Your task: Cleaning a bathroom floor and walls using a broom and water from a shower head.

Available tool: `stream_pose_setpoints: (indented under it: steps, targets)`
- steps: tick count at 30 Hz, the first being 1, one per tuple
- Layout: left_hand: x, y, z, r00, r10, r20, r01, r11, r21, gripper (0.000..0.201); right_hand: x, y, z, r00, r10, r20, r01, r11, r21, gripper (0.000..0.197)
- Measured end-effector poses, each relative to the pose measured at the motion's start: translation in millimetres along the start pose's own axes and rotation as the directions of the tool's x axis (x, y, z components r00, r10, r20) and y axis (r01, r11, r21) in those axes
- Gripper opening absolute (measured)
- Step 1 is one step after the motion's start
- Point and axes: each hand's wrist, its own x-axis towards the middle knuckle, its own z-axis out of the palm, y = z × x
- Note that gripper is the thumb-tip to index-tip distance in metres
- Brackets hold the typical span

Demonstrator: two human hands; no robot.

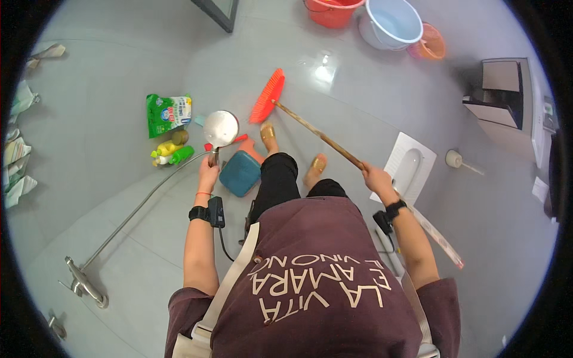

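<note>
My left hand (208, 175) grips the handle of a round chrome shower head (221, 128), held up over the floor with its metal hose (143, 203) trailing down to a wall tap (83, 283) at the lower left. My right hand (376, 178) is closed around the wooden stick of a broom (316, 134). The broom's orange-red bristle head (268, 95) rests on the grey tiled floor ahead of my feet in gold sandals (268, 132). A teal square stool (240, 173) sits just right of my left hand.
A green bag (168, 113) and several bottles (170, 152) lie on the floor at the left. A red bucket (332, 11), a pale blue basin (391, 22) and an orange scoop (431, 43) stand at the top. A white squat toilet (407, 167), a toilet brush (458, 160) and a white machine (507, 101) are on the right.
</note>
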Motion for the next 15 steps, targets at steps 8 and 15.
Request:
stream_pose_setpoints:
  steps: [8, 15]
  targets:
    - [-3.2, -23.6, 73.4, 0.989, -0.017, 0.144, -0.045, 0.909, 0.415, 0.028, -141.1, 143.7, 5.6, 0.943, 0.331, 0.032, -0.330, 0.943, -0.030, 0.033]
    - [-4.5, -27.4, 106.0, 0.992, -0.068, 0.106, 0.046, 0.979, 0.197, 0.021, -246.5, 224.1, 4.4, 0.815, 0.580, 0.008, -0.576, 0.811, -0.105, 0.034]
